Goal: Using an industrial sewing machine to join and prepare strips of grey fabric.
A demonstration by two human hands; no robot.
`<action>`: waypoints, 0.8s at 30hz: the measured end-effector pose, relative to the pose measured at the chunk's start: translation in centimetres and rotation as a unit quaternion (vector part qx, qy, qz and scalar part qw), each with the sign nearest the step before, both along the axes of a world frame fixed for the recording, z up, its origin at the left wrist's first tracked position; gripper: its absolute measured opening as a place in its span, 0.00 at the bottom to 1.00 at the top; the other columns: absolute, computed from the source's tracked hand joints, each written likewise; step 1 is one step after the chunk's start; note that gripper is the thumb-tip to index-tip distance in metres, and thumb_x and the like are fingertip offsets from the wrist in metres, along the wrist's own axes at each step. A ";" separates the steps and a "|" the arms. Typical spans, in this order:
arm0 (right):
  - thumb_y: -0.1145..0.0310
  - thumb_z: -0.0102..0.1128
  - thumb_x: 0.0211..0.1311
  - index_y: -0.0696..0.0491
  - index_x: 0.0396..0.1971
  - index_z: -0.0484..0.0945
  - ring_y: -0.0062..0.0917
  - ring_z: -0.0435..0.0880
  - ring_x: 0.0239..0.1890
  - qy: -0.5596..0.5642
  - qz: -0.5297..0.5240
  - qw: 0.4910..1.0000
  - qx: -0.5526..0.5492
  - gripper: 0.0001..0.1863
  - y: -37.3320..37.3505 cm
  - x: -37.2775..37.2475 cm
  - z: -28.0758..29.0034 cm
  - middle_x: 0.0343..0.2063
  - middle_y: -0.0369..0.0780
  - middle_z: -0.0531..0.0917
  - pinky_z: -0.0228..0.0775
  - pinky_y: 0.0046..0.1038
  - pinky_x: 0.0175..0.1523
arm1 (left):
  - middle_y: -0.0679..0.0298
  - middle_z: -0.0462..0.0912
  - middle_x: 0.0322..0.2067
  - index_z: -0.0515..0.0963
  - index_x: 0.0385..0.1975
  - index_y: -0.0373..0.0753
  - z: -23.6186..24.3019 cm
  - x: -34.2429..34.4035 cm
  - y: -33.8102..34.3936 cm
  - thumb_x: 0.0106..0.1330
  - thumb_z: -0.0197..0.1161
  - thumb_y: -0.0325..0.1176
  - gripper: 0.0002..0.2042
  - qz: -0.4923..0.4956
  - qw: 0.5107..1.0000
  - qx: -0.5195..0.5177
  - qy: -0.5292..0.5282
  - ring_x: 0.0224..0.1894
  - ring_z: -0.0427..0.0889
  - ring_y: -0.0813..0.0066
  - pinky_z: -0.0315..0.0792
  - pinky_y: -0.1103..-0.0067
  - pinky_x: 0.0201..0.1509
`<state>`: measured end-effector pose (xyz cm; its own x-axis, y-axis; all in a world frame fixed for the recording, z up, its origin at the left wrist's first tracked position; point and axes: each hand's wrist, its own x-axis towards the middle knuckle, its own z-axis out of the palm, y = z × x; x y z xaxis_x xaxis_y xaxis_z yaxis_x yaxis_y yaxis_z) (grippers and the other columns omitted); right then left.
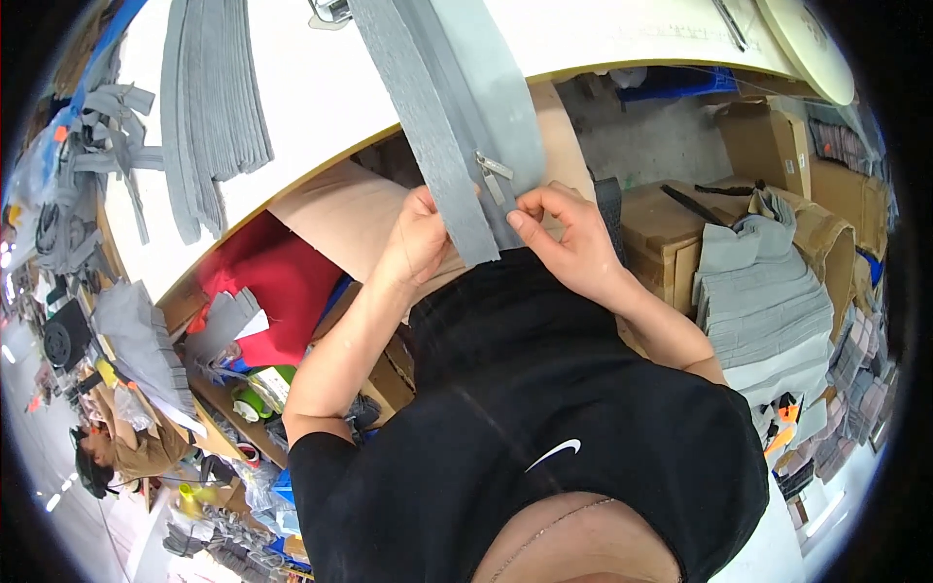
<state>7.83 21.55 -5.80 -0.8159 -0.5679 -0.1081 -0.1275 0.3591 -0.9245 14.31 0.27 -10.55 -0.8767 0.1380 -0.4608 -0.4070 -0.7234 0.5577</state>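
A long grey zipper [457, 107] with fabric along both sides hangs over the table's near edge toward my lap. Near its lower end sits a metal slider with pull tabs [494, 175]. My left hand [425, 238] is closed on the left edge of the grey fabric strip [428, 126], its fingertips partly behind the cloth. Thumb and forefinger of my right hand [571, 243] pinch the right edge of the zipper, just below the pull tabs.
On the white table [311, 78] lies a stack of grey strips [209, 107], with loose scraps [117, 146] farther left. A metal fitting [330, 12] shows at the top. Right are cardboard boxes [651, 233] and piled grey fabric [763, 291]. Another person [136, 447] is at far left.
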 end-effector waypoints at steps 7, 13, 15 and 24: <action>0.68 0.69 0.65 0.56 0.32 0.80 0.28 0.78 0.32 0.024 0.004 1.000 0.007 0.09 0.6 0.3 0.9 0.27 0.38 0.81 0.69 0.30 0.41 | 0.69 0.88 0.31 0.87 0.36 0.36 3.5 -0.6 1.1 0.66 0.74 0.31 0.06 -0.023 0.982 -0.185 -0.019 0.33 0.83 0.86 0.79 0.82 0.38; 0.65 0.70 0.64 0.54 0.30 0.80 0.29 0.80 0.31 0.062 -0.002 0.998 0.005 0.10 0.8 0.3 1.6 0.24 0.36 0.82 0.69 0.31 0.45 | 0.70 0.88 0.29 0.88 0.33 0.37 4.5 -0.6 1.2 0.64 0.75 0.29 0.04 -0.078 0.966 -0.242 -0.033 0.31 0.83 0.86 0.78 0.83 0.35; 0.64 0.70 0.65 0.54 0.30 0.80 0.28 0.80 0.31 0.068 -0.002 0.998 0.002 0.10 1.0 0.3 1.6 0.24 0.36 0.82 0.69 0.31 0.46 | 0.69 0.88 0.29 0.88 0.34 0.37 4.4 -0.6 1.3 0.64 0.75 0.28 0.04 -0.076 0.966 -0.246 -0.031 0.31 0.83 0.86 0.78 0.83 0.35; 0.66 0.78 0.48 0.49 0.54 0.79 0.31 0.80 0.46 0.377 0.082 0.922 -0.011 0.29 1.9 0.1 1.9 0.44 0.36 0.83 0.71 0.34 0.50 | 0.66 0.89 0.32 0.88 0.36 0.35 5.3 -0.9 1.7 0.63 0.75 0.25 0.04 -0.046 0.974 -0.219 -0.019 0.33 0.85 0.84 0.80 0.82 0.38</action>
